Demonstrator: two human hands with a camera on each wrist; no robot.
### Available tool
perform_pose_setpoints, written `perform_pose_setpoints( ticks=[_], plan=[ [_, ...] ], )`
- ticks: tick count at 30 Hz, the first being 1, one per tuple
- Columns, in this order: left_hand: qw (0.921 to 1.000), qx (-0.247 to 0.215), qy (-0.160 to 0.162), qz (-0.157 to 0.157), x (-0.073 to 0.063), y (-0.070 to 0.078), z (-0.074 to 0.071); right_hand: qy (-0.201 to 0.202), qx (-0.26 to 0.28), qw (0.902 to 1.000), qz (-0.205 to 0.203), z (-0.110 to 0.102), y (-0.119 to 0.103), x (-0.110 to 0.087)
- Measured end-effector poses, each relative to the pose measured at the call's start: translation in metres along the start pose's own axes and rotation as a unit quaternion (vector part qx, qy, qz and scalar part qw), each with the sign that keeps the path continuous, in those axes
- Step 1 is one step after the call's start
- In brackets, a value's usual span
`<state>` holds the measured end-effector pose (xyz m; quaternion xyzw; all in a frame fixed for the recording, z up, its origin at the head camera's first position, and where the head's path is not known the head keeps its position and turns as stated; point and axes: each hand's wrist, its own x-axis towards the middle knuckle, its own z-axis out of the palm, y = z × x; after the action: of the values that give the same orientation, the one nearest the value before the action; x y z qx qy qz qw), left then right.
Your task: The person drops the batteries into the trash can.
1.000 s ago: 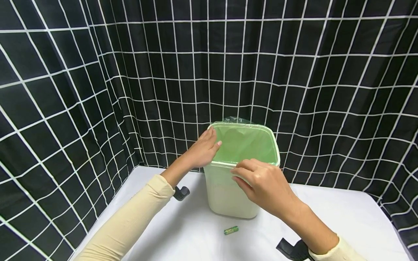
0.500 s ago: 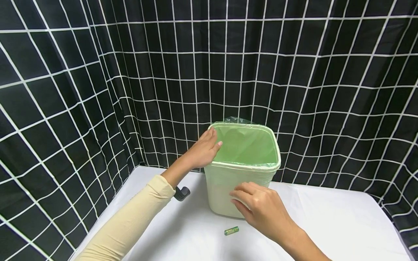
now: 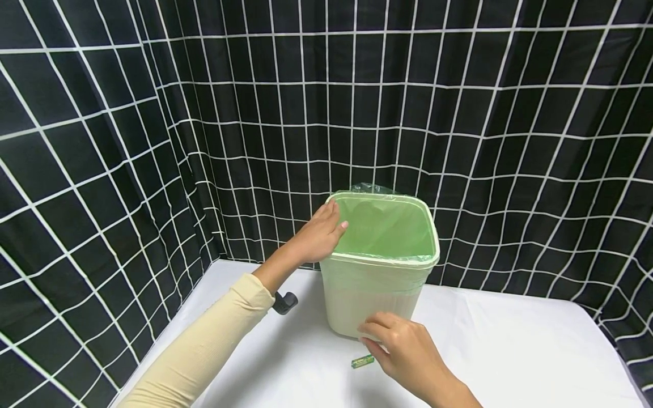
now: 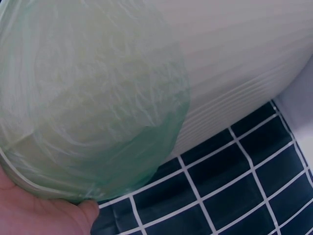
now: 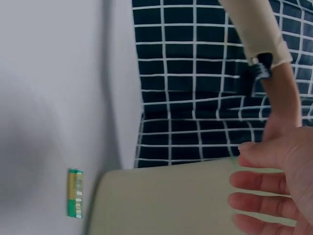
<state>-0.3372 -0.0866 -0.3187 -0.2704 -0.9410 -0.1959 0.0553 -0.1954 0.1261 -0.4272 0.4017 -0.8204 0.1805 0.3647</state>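
Observation:
A white trash bin with a green plastic bag lining it and folded over its rim stands upright. My left hand holds the bin's left rim, the thumb on the inner side. In the left wrist view, that hand is at the edge of the folded bag. My right hand is low in front of the bin, fingers loosely bent and holding nothing. Just left of its fingertips, a green and gold battery lies on the table; the right wrist view shows the whole battery.
The table has a white cover. Black cloth with a white grid hangs behind the bin and along the left side. A black strap piece sticks out at the left wrist.
From the bin's front rim, my right hand has come down and toward me, reaching beside the battery. My left hand keeps its place on the rim. The bin and battery look still.

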Motion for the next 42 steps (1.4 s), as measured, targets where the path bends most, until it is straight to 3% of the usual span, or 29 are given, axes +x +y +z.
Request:
perform_pose_setpoints(
  ticks=[19, 29, 37, 42],
  plan=[
    [0.9999, 0.010, -0.005, 0.000, 0.000, -0.001, 0.000, -0.055, 0.000, 0.9972, 0.051, 0.034, 0.010, -0.031],
    [1.0000, 0.004, -0.006, -0.003, 0.000, 0.000, -0.001, -0.130, 0.016, 0.9842, 0.119, 0.052, 0.017, -0.047],
    [0.9999, 0.009, -0.006, 0.001, -0.001, 0.001, -0.001, -0.178, 0.023, 0.9724, 0.149, 0.064, 0.024, -0.054],
    [0.9999, 0.008, -0.006, 0.004, 0.000, 0.000, -0.001, -0.186, 0.032, 0.9696, 0.155, 0.072, 0.027, -0.059]
  ],
)
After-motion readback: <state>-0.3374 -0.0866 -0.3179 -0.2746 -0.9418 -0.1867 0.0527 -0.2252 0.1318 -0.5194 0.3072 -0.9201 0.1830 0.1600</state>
